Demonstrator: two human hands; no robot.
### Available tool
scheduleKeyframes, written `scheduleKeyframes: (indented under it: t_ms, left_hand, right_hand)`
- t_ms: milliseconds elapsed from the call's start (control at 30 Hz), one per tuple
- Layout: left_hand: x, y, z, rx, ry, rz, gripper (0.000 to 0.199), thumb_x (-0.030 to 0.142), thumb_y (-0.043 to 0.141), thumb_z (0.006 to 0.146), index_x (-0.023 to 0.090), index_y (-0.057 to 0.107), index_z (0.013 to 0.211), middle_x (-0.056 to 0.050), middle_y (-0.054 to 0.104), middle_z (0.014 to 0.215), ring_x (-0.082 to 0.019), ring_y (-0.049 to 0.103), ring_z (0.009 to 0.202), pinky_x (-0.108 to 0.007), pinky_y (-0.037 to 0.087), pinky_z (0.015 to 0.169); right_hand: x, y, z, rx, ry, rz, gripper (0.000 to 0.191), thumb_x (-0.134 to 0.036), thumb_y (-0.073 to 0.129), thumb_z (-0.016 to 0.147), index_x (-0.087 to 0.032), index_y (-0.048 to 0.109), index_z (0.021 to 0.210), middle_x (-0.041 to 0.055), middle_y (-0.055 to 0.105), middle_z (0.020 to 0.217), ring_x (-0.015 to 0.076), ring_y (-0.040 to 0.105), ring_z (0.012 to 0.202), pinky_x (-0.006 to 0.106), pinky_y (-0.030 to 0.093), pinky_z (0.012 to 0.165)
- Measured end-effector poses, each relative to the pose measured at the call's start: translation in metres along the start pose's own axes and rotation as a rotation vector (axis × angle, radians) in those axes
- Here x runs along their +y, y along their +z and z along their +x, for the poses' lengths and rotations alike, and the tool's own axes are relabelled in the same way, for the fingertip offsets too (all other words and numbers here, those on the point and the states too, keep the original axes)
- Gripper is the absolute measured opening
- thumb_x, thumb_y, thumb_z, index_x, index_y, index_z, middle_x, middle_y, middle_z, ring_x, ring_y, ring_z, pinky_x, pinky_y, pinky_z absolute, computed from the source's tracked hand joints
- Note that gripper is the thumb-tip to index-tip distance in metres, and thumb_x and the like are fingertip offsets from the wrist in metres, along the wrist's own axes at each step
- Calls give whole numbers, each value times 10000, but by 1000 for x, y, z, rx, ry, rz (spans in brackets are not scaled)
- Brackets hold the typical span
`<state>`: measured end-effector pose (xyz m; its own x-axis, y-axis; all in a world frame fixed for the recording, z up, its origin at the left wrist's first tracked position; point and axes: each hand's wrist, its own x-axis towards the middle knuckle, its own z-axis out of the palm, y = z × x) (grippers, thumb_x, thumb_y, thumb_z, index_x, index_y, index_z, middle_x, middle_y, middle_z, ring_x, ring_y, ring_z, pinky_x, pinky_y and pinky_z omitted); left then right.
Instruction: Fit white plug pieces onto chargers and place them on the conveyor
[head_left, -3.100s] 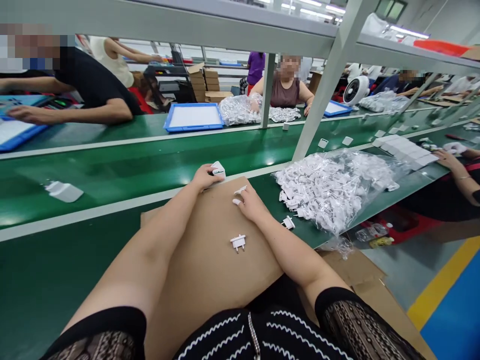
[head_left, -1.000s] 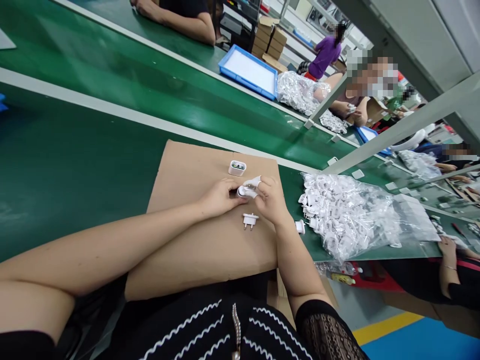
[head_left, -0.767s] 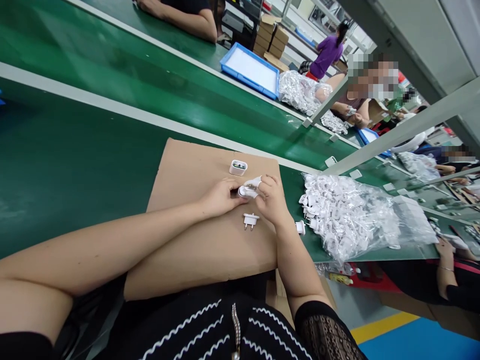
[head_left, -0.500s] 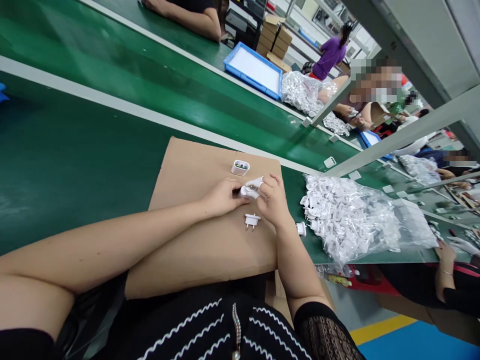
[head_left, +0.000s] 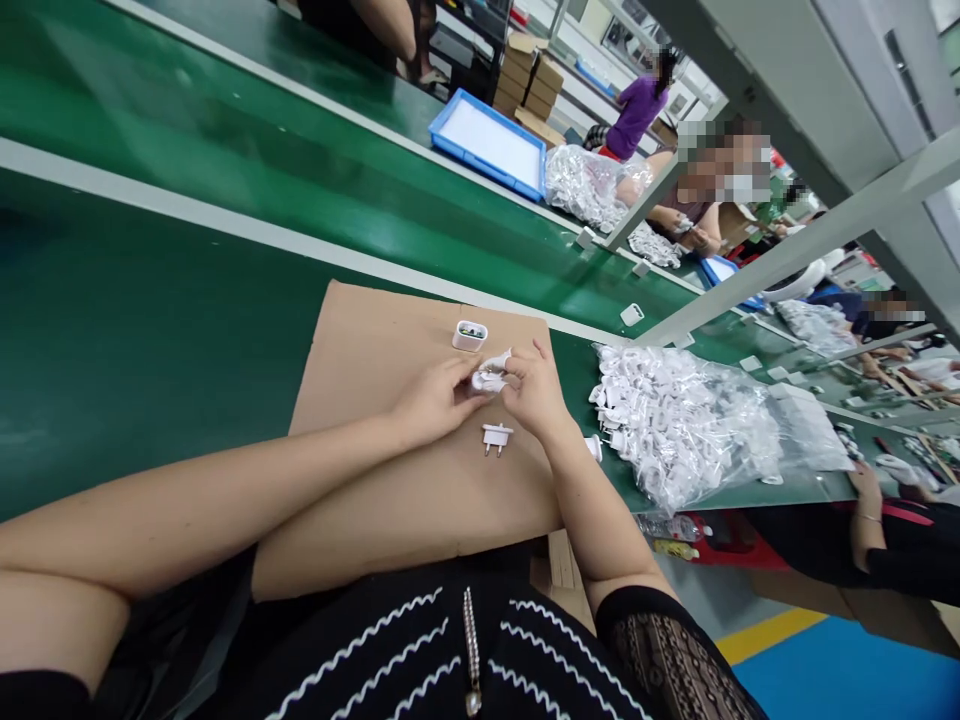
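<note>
My left hand (head_left: 431,402) and my right hand (head_left: 534,392) meet above a brown cardboard sheet (head_left: 420,500). Between their fingertips they pinch a small white plastic plug part (head_left: 489,380), partly hidden by my fingers. A white open-topped adapter casing (head_left: 469,336) stands on the cardboard just beyond my left hand. Below my right hand lies a white two-pin plug insert (head_left: 495,436), untouched. Another small white part (head_left: 594,447) sits on the green belt just past my right wrist.
A clear plastic bag of white plug parts (head_left: 675,425) lies to the right on the green conveyor bench (head_left: 187,300). Grey shelf uprights (head_left: 772,260) cross the far side. Co-workers, a blue tray (head_left: 487,145) and cartons (head_left: 525,85) stand beyond; a co-worker's arm (head_left: 866,510) shows at right.
The view has swung slightly left, and my hands have shifted a little on the held part. The casing and two-pin insert stay in place on the cardboard.
</note>
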<state>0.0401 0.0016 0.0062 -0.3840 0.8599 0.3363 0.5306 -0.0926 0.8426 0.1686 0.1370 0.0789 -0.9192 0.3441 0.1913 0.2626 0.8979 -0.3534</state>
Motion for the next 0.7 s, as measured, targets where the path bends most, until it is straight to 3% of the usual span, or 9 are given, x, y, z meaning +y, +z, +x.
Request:
scheduleKeyframes:
  t_ms: [167,300,400,567,700]
  left_hand:
    - [-2,1,-15,-11,67,287,442,414,458,1067,200,657,1399,-157,745,1253,-318,709,1082,-464,560,982]
    - [-4,6,-15,-64,80,487,529,364,357,1078,68,627,1424,-305,626,1411,-409,683,1142,-553,550,942]
    - [0,8,-13,-92,49,518,537,330,330,1071,23,642,1383,-341,633,1354,-441,670,1157,-577,545,933]
    - [10,2,-10,-32,-5,327,391,383,470,1036,148,714,1232,-185,745,1098,-331,716,981,-471,578,876]
    - [15,-17,-8,60,-15,114,335,417,569,986,225,725,1212,-97,767,1113,-273,725,967,-406,591,877]
  right_hand:
    - [0,-2,0,-14,5,9,256,-31,532,698,-242,664,761,-18,554,780,192,626,801,542,246,1294]
    - [-1,0,-1,1,15,41,282,-26,526,701,-245,679,792,-13,573,788,197,623,794,556,264,1294]
    - [-2,3,-2,17,38,74,290,-17,533,700,-239,689,804,-7,602,805,199,634,805,557,286,1282]
    - [4,4,-3,5,109,258,323,-36,607,752,-241,724,973,-13,705,950,187,689,905,582,261,1272]
    - [16,-12,-15,17,142,501,542,-216,839,720,-232,639,1223,72,672,1257,219,661,1069,463,489,1083]
